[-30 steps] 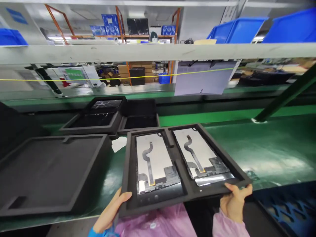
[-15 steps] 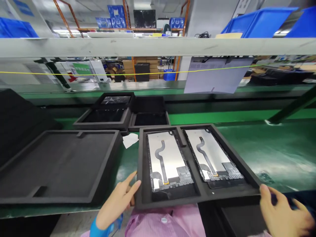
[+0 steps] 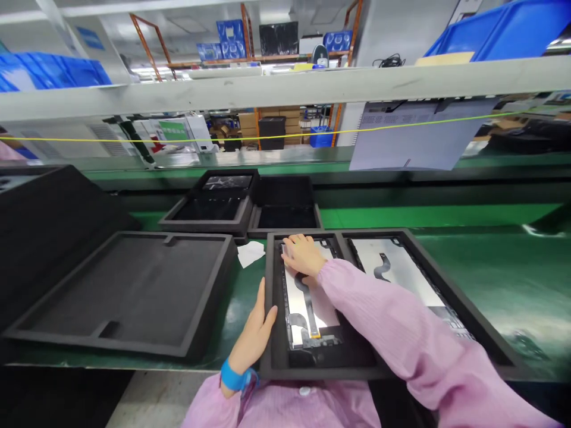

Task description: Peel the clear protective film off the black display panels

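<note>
A black foam tray (image 3: 391, 373) lies before me with two tablet-sized display panels in its recesses. The left display panel (image 3: 319, 312) shows a silvery back with a dark flex cable. My right arm crosses over the right display panel (image 3: 401, 267) and partly covers it. At the upper part of the left panel, my right hand (image 3: 304, 254) lies with fingers spread toward its left edge; the thumb is mostly hidden. My left hand (image 3: 255, 330) rests against the tray's left wall, fingers stretched out and thumb apart.
A large black foam tray (image 3: 129, 285) lies to the left, beside a tall black foam stack (image 3: 57, 232). Smaller black trays (image 3: 207, 208) with dark glossy panels stand behind. A white paper scrap (image 3: 250, 254) lies between trays. A paper sheet (image 3: 401, 139) hangs from the shelf.
My right hand has left the tray's lower right corner and reached across onto the left panel. My left hand stays at the tray's left wall, its fingers now straighter. The view has shifted.
</note>
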Tool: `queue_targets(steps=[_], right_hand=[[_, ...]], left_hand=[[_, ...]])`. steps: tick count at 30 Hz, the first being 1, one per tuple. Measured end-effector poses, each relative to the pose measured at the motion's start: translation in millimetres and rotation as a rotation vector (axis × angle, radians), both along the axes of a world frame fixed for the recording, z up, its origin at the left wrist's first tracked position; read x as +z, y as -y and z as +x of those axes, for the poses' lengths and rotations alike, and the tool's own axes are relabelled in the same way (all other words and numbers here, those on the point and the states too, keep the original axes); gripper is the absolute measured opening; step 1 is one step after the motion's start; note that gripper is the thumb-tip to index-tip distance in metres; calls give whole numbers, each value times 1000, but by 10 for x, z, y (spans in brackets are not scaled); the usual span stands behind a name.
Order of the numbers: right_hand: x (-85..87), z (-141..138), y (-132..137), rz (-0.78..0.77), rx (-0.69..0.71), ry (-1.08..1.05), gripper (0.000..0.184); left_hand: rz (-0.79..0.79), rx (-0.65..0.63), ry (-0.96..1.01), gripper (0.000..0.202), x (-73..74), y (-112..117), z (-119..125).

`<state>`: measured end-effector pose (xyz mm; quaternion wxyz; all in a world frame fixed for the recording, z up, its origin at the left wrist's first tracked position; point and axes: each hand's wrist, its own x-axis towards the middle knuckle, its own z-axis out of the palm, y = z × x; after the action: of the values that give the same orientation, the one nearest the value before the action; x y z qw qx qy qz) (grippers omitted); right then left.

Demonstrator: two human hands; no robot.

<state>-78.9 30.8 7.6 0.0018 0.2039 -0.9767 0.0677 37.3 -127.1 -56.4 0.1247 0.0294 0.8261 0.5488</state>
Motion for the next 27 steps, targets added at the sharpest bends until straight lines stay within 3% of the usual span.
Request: queue_targets(steps=[3,6,14,18,22,25,27], right_hand=[[-175,-240,119,33,-119,-42,35],[-230,-294,107,46,-124,-62,30],[-54,-261,63,-115,-109,-36,23],[229,-190,40,-310,-168,-69,20],[733,-101,-254,-588,-145,-103,39],[1038,-45,-555,-785,-101,-96,40],[1094,-18,-694,-988,-132,-132,33]], left_hand=[[2,-15,14,75,44,20,5],[11,-27,20,75,58,33,5],[4,-67,-1,74,-16,53,-53],[-42,-15,-46,73,35,70,-90],[-27,91,-201,59,195,-73,-135],[270,15,-149,76,295,-335,-151],[598,-173,17,92,351,-514,-141]])
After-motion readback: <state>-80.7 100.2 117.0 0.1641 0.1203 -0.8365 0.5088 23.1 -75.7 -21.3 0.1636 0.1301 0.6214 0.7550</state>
